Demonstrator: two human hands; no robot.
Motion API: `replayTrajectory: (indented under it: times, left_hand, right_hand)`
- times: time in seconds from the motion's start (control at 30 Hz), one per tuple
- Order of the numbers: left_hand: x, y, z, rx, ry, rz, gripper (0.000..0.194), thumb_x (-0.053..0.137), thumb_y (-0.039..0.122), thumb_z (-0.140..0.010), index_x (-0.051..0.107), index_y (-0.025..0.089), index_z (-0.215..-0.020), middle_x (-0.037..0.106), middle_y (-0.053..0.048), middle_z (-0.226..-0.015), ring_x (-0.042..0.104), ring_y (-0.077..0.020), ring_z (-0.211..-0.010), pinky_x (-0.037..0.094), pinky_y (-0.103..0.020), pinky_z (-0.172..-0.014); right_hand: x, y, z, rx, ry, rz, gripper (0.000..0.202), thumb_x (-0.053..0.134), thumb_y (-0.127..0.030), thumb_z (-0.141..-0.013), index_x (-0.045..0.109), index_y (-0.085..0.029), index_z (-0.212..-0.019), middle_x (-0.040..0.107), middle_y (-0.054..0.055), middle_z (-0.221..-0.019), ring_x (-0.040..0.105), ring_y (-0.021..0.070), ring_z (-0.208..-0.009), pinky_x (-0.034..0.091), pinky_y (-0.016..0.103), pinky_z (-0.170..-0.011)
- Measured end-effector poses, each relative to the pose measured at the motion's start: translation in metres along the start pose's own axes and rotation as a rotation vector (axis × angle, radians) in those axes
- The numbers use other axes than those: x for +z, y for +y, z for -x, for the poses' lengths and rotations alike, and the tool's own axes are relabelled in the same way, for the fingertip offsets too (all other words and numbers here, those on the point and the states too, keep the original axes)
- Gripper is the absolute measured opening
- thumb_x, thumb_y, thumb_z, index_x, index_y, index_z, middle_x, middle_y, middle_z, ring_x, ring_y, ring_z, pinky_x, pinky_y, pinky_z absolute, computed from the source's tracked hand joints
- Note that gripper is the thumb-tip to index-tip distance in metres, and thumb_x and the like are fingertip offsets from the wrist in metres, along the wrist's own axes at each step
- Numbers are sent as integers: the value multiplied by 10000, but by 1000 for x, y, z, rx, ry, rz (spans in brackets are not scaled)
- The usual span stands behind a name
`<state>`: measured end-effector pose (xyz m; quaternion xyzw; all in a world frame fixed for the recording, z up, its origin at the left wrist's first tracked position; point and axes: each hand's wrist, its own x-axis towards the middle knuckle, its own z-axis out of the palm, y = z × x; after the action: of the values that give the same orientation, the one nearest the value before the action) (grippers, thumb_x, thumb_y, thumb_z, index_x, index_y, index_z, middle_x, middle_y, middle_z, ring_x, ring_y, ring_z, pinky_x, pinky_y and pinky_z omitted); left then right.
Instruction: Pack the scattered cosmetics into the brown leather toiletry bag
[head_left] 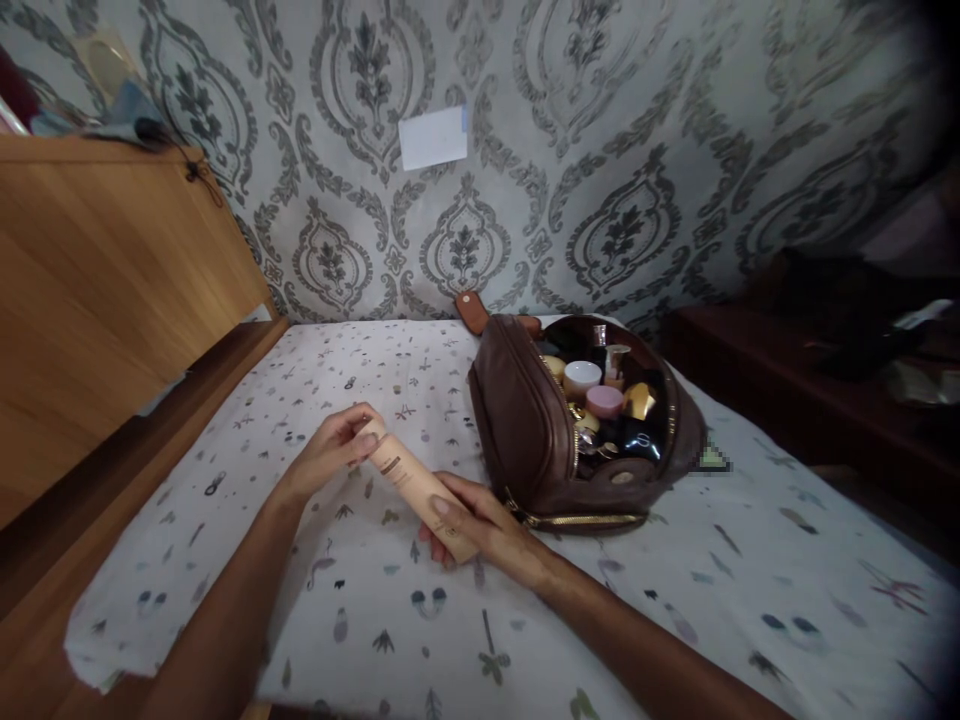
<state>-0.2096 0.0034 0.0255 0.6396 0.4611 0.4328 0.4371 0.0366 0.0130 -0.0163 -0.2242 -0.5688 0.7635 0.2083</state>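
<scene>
A peach-coloured tube (409, 480) is held slantwise above the patterned white cloth, its narrow capped end up and to the left. My left hand (341, 445) pinches the cap end between thumb and fingers. Around the wide lower end, my right hand (472, 515) is closed, thumb on top and fingertips showing underneath. Just right of the tube stands an open brown bag (521, 420). Inside it are a white-lidded jar (582, 376), a pink jar (604, 402) and several other small containers.
The white cloth (300, 590) covers the surface. A wooden cabinet (112, 300) stands at the left. Behind is a patterned wall with a white card (433, 138). Dark items lie on a dark red surface (750, 390) at the right.
</scene>
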Motion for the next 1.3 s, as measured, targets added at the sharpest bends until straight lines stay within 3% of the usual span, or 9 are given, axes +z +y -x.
replayTrajectory:
  times: [0.13, 0.37, 0.6, 0.67, 0.73, 0.8, 0.87, 1.03, 1.3]
  left_hand:
    - [9, -5, -5, 33, 91, -12, 498, 553, 647, -861, 482, 184, -690, 332, 69, -558, 267, -76, -477, 222, -211, -451]
    - [16, -5, -6, 15, 168, -18, 580, 474, 721, -860, 379, 208, -608, 289, 69, -539, 244, -83, -477, 217, -221, -452]
    - [12, -2, -5, 21, 216, -211, 637, 307, 763, -888, 362, 210, -576, 304, 55, -516, 285, -101, -484, 261, -250, -489]
    - [8, -1, -4, 32, 164, -200, 645, 296, 767, -886, 490, 187, -682, 383, 40, -569, 346, -114, -518, 295, -245, -503]
    - [3, 1, -2, 2, 86, -132, 590, 367, 727, -896, 588, 187, -980, 460, 23, -697, 421, -127, -590, 331, -231, -519]
    - [-1, 4, 0, -21, -1, -65, 543, 474, 649, -901, 522, 239, -1255, 486, 11, -816, 469, -133, -666, 351, -218, -539]
    - [-4, 5, 1, -4, -54, -28, 519, 553, 567, -898, 496, 264, -1316, 491, 6, -858, 480, -129, -700, 352, -210, -552]
    - [-2, 4, 1, 2, -8, 29, 347, 582, 511, -908, 582, 197, -1055, 469, 26, -763, 421, -88, -592, 315, -203, -515]
    - [1, -1, -2, 17, 98, 104, 398, 546, 557, -919, 535, 170, -826, 389, 59, -636, 340, -65, -512, 238, -196, -467]
  right_hand:
    - [0, 1, -1, -6, 1, 4, 609, 636, -691, -796, 553, -156, -1074, 653, 27, -810, 618, 111, -607, 490, 220, -538]
    - [0, 2, 0, 21, 9, -8, 611, 644, -695, -785, 547, -160, -1066, 656, 24, -809, 622, 109, -609, 495, 218, -540]
    - [1, 0, 0, 15, 16, -9, 634, 649, -698, -777, 554, -146, -1074, 656, 24, -797, 613, 104, -598, 485, 209, -530]
    - [0, 0, -1, 8, 17, -26, 644, 651, -704, -771, 553, -145, -1077, 657, 24, -788, 613, 107, -589, 484, 211, -521]
    - [-1, 1, -2, 2, 20, -51, 635, 655, -698, -772, 552, -148, -1072, 659, 23, -781, 616, 112, -585, 483, 213, -517]
    - [-2, 1, -2, -3, 21, -74, 623, 659, -686, -778, 553, -151, -1080, 661, 22, -778, 617, 114, -583, 480, 213, -512]
    - [-1, 1, -2, -4, 21, -86, 618, 659, -677, -785, 555, -154, -1098, 662, 22, -778, 619, 117, -584, 478, 214, -510]
    - [-1, 1, -1, 4, 30, -55, 590, 661, -665, -793, 564, -156, -1074, 658, 21, -781, 616, 113, -588, 478, 213, -521]
    - [-2, 3, -2, 6, 20, -44, 618, 656, -687, -781, 565, -153, -1078, 659, 26, -789, 616, 111, -588, 482, 212, -519]
